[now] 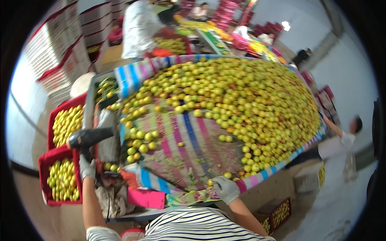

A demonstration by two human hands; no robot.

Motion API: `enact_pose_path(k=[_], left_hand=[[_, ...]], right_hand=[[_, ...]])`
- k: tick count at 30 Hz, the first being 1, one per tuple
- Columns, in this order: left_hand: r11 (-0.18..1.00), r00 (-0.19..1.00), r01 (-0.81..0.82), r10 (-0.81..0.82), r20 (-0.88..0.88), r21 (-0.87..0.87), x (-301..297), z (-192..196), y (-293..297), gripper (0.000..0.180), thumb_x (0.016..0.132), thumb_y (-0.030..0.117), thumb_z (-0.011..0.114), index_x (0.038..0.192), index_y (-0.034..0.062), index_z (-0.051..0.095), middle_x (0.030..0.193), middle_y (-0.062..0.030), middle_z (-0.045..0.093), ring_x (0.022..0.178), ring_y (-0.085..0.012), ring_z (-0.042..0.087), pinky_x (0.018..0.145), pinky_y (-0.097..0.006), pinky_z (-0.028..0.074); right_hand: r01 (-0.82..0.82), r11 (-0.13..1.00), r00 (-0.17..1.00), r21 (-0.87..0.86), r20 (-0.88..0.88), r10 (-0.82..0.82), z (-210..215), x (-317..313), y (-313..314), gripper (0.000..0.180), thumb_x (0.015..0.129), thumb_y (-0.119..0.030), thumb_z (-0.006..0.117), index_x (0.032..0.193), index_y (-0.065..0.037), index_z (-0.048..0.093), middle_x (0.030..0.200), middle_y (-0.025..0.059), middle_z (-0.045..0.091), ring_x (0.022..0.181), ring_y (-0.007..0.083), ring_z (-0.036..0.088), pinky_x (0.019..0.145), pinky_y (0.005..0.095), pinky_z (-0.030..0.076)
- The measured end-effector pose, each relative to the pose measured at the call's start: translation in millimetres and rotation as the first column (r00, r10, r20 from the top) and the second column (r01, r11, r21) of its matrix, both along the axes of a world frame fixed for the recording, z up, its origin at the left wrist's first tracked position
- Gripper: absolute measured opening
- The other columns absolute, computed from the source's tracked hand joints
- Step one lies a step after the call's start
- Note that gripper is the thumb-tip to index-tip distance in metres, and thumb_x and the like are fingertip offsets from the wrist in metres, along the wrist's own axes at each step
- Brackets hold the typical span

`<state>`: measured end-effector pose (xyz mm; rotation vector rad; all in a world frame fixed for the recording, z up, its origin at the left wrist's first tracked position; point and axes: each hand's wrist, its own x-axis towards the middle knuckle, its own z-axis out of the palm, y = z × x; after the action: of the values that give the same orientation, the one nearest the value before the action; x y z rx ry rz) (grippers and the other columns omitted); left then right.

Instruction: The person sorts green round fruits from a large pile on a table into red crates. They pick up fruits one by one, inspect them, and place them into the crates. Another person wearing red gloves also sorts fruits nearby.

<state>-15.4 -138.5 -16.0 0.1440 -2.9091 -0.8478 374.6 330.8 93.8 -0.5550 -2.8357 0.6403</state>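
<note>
My left hand (87,167), in a pale glove, is wrapped round the handle of a dark hair dryer (91,137), its barrel level above the left side of the table. At the near edge my right hand (226,189), also gloved, rests with its fingers curled over the striped cloth. One small yellow-green fruit (210,182) lies at its fingertips; whether those fingers hold anything is hidden. A broad heap of round yellow-green fruits (241,96) covers the far and right parts of the striped cloth (189,132), whose bare middle carries bits of leaf and debris.
Two red-lined crates of fruit, one farther (51,128) and one nearer (43,176), stand left of the table. A pink box (145,198) lies at the near edge. White crates (52,52) are stacked far left. One person (339,145) is at the right; others work behind.
</note>
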Motion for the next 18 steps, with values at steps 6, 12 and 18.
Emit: enact_pose_path(k=[6,12,18], left_hand=[[0.971,0.991,-0.076,0.099,0.094,-0.225,-9.5,-22.5,-10.1,0.084,0.076,0.026,0.071,0.144,0.0061,0.027,0.127,-0.0247,0.049,0.112,-0.0409,0.054,0.093,-0.047,0.045],[0.963,0.987,-0.083,0.114,0.111,-0.255,-5.8,-7.8,-6.0,0.081,0.077,0.026,0.07,0.143,0.0063,0.028,0.128,-0.022,0.05,0.112,-0.0394,0.054,0.093,-0.046,0.046],[0.981,0.992,-0.032,0.008,-0.124,-0.189,-12.4,-51.6,-34.4,0.074,0.08,0.026,0.068,0.142,0.0021,0.033,0.133,-0.0232,0.048,0.121,-0.0376,0.049,0.1,-0.041,0.04]], right_hand=[[0.028,0.999,0.999,0.023,0.014,-0.028,-6.4,6.5,-2.8,0.012,0.085,-0.024,0.06,0.092,-0.017,0.066,0.086,0.0041,0.066,0.069,0.0286,0.064,0.06,0.0401,0.052],[0.004,1.0,0.999,0.006,0.036,-0.004,-6.3,7.0,-6.9,0.014,0.083,-0.025,0.061,0.094,-0.018,0.065,0.09,0.0041,0.066,0.073,0.0272,0.065,0.06,0.0396,0.052],[-0.027,0.978,0.999,-0.205,-0.026,0.022,8.5,5.8,6.3,0.023,0.084,-0.021,0.06,0.105,-0.012,0.063,0.099,0.0107,0.063,0.086,0.0303,0.063,0.075,0.0393,0.052]])
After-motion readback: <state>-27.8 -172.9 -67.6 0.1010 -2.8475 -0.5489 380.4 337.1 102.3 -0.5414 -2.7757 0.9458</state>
